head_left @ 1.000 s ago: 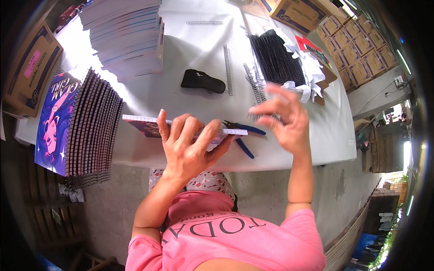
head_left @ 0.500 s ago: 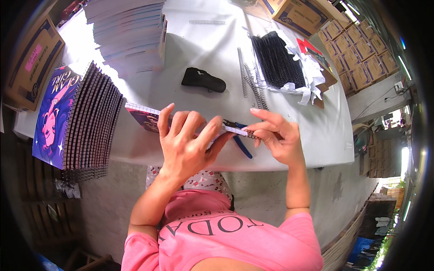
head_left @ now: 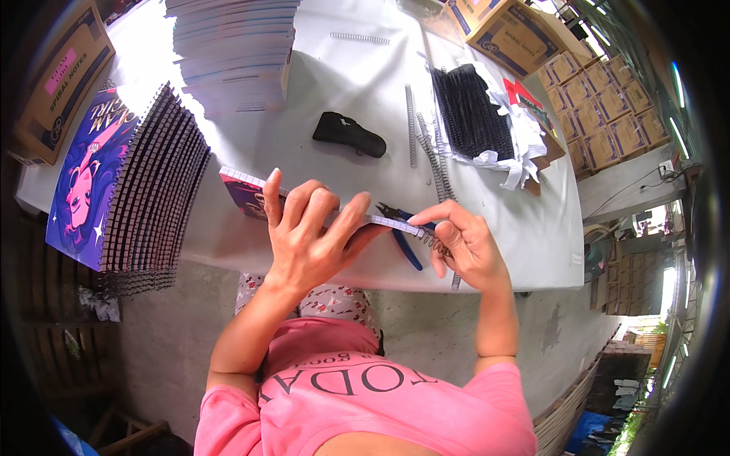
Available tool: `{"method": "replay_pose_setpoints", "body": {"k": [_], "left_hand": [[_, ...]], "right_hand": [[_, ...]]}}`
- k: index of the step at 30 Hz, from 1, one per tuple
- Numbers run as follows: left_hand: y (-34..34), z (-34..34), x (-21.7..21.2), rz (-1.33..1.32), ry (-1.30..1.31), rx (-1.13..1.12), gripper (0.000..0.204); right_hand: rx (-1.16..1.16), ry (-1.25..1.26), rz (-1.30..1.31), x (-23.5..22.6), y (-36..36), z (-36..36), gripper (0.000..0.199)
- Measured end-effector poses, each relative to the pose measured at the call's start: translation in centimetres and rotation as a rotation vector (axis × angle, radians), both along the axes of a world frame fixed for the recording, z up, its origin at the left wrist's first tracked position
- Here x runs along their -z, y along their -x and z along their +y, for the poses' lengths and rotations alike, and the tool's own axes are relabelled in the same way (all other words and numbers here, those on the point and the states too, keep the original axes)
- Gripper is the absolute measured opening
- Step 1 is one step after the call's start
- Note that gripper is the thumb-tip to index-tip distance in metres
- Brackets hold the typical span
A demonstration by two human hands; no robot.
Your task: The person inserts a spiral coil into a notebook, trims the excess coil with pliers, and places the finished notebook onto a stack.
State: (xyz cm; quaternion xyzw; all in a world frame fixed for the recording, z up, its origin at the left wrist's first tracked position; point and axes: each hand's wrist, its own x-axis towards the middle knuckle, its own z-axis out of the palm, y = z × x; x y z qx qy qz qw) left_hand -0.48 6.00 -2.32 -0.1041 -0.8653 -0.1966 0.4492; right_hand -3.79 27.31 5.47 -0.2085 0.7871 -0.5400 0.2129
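Note:
My left hand (head_left: 308, 232) grips an unbound notebook (head_left: 245, 196) with a dark purple and pink cover. Its punched edge faces up and slants down toward the right. At that edge's right end, my right hand (head_left: 465, 242) pinches a dark spiral wire coil (head_left: 433, 243), whose tail hangs below the fingers. The index fingertip touches the page edge by the coil. How far the coil runs through the holes is too small to tell. Blue-handled cutting pliers (head_left: 407, 249) lie on the table behind the notebook, partly covered by it.
A white-covered table (head_left: 304, 83) bears a black rounded object (head_left: 350, 135), loose coils (head_left: 411, 125) and a bundle of black coils (head_left: 473, 114). On the left stand spiral notebooks (head_left: 91, 182), a tall paper stack (head_left: 236, 61) and a carton (head_left: 65, 80). More cartons (head_left: 513, 38) are at back right.
My right hand has shifted slightly down and its index finger now rests against the page edge. More of the coil's tail shows below it. The left hand keeps its hold.

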Motion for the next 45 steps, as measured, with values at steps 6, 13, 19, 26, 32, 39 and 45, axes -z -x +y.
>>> {"method": "replay_pose_setpoints", "body": {"k": [6,13,19,26,32,39,45], "left_hand": [[0.2,-0.9,-1.5,-0.085,-0.060,0.071,0.023],[-0.8,-2.7,-1.5,-0.151,-0.022,0.327,0.022],[-1.2,-0.8,-0.9,-0.105,-0.035,0.141,0.037],[-1.2,0.2,0.1,-0.047,-0.157,0.074,0.048],[-0.7,0.8,0.5,0.037,-0.202,0.075,0.050],[0.4,-0.4,-0.3,0.056,-0.224,0.192,0.051],[1.4,-0.5,-0.4,0.070,-0.214,0.193,0.049]], "right_hand": [[-0.292,-0.263,0.615,-0.9,1.9,-1.4,0.029],[-0.246,-0.357,0.499,0.5,11.1,-5.3,0.032],[-0.114,-0.672,0.889,9.7,13.6,-7.6,0.029],[-0.533,0.966,0.007,4.4,6.1,-1.8,0.008],[-0.261,0.655,0.196,5.0,5.0,0.1,0.002],[-0.273,0.830,0.152,5.4,6.5,-1.0,0.013],[-0.026,0.188,0.328,5.2,6.5,-1.1,0.013]]}}
